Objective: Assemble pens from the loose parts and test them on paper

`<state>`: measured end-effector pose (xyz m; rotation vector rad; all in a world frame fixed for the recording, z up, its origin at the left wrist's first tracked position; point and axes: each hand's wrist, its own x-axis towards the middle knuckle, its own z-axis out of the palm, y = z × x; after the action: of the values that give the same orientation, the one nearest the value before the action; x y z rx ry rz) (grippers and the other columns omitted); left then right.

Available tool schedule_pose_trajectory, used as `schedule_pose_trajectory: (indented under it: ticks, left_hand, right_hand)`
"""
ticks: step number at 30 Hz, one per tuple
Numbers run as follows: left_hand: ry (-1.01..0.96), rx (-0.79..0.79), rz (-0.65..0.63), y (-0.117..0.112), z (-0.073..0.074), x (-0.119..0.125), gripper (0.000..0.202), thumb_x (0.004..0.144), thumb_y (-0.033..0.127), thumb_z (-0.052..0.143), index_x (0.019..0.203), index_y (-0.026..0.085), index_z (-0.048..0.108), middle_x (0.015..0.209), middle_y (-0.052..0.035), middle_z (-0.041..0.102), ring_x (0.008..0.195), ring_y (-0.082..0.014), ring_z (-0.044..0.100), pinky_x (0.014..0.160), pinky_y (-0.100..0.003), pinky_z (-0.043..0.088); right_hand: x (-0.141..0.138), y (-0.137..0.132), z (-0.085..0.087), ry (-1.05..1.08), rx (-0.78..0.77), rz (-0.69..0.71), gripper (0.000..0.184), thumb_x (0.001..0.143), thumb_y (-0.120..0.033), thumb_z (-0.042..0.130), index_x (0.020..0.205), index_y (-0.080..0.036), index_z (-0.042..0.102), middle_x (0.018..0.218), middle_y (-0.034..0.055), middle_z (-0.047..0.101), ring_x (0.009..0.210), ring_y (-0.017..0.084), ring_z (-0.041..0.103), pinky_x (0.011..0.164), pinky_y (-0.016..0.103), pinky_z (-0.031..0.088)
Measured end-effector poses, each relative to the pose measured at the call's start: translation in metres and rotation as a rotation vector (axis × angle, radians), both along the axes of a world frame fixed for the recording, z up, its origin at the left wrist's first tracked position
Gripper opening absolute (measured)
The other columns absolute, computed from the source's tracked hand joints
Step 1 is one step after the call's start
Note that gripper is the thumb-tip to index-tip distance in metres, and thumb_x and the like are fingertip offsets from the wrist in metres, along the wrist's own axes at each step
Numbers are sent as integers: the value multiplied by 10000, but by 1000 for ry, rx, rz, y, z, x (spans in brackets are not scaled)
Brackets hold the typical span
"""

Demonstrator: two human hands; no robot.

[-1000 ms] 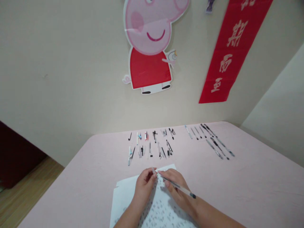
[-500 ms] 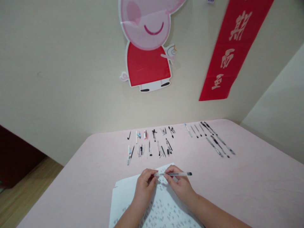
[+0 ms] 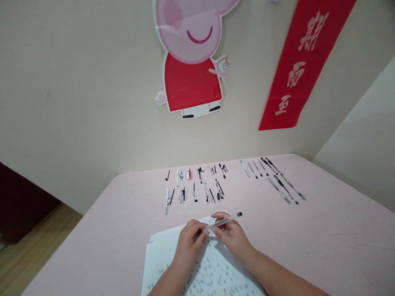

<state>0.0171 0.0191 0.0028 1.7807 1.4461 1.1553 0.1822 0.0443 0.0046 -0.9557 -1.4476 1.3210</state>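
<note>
My left hand (image 3: 190, 239) pinches one end of a clear gel pen (image 3: 227, 220) between thumb and fingers. The pen tilts up to the right, its black end pointing away from that hand. Around its middle, my right hand (image 3: 236, 238) has thumb and index finger apart, the thumb below the barrel and the index finger above it. The pen's left tip is hidden by my left fingers. Both hands are above a white sheet of paper (image 3: 163, 250) covered with small dark handwriting.
Several small groups of pen parts (image 3: 195, 192), with refills, caps and barrels, lie in two rows toward the wall. Several whole pens (image 3: 279, 191) rest at the back right of the pink tablecloth (image 3: 108, 238). A cartoon pig cutout (image 3: 194, 86) and a red banner (image 3: 286, 94) hang on the wall.
The nib was visible in a gap between the hands; now the pen's left end is inside my left fingers. The black end has swung up and leftward, and my right fingers have loosened.
</note>
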Motion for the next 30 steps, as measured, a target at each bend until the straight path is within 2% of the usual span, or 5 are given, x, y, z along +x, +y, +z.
schedule_pose_trajectory:
  ticks: [3,5,7,14,30]
  left_hand:
    - [-1,1,7,0,1,0,95,762,199,630,802,189,715,753,-54,670,686,-174,608,618,-264,462]
    - [0,-2,12,0,1,0,91,755,198,633,796,188,713,750,-52,665,675,-172,603,615,-264,460]
    - [3,-12,12,0,2,0,89,752,202,633,790,185,711,743,-51,658,669,-173,597,615,-268,459]
    - [11,-54,23,-1,3,0,96,743,202,616,762,186,709,730,-51,648,674,-179,591,624,-275,451]
    - [56,-51,29,-2,4,0,117,720,188,604,701,193,719,679,-45,656,667,-188,596,629,-281,442]
  right_hand:
    - [4,-2,4,60,-35,13,461,841,-576,476,1040,-173,579,655,-6,516,603,140,486,567,258,391]
    - [7,-2,8,47,-27,-29,509,885,-602,354,1018,-169,587,606,-16,478,573,137,458,551,258,370]
    - [9,-1,12,6,-3,-90,544,888,-620,314,946,-167,610,570,-20,451,557,138,442,538,260,354]
    - [8,2,13,-17,-6,-102,586,852,-657,361,817,-151,655,503,-21,442,510,132,440,523,261,361]
    - [4,5,6,-17,-84,-43,599,823,-674,398,801,-140,669,467,-30,442,465,118,421,499,251,345]
